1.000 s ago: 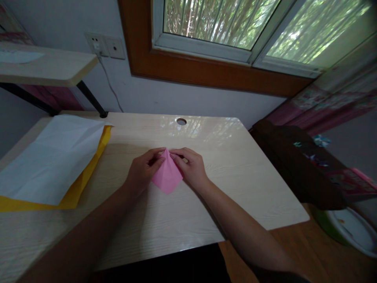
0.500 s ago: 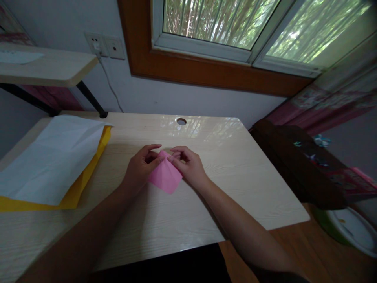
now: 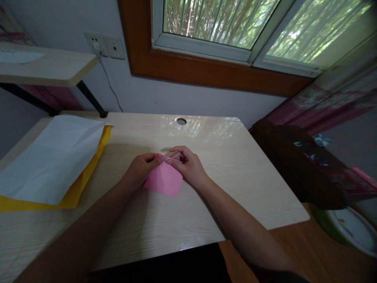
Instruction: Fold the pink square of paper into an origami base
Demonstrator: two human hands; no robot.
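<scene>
Both hands meet over a folded pink paper near the middle of the tabletop. Left hand has its fingers curled in, pinching the paper's upper left edge, and the right hand pinches the top edge from the other side, fingers bent. Paper's lower part lies flat on the wood.

Desk is a pale wood-grain thing, pretty glossy, with a round cable hole close to the back edge. Over at the left edge there's a big white sheet lying on top of a yellow sheet, well apart from the hands. A small raised shelf sits above the back left corner, wall sockets behind it with a cord hanging down. Window with a brown wood frame is straight ahead, greenery outside. Off the right edge: a dark piece of furniture and a white-and-green bowl on the floor.
</scene>
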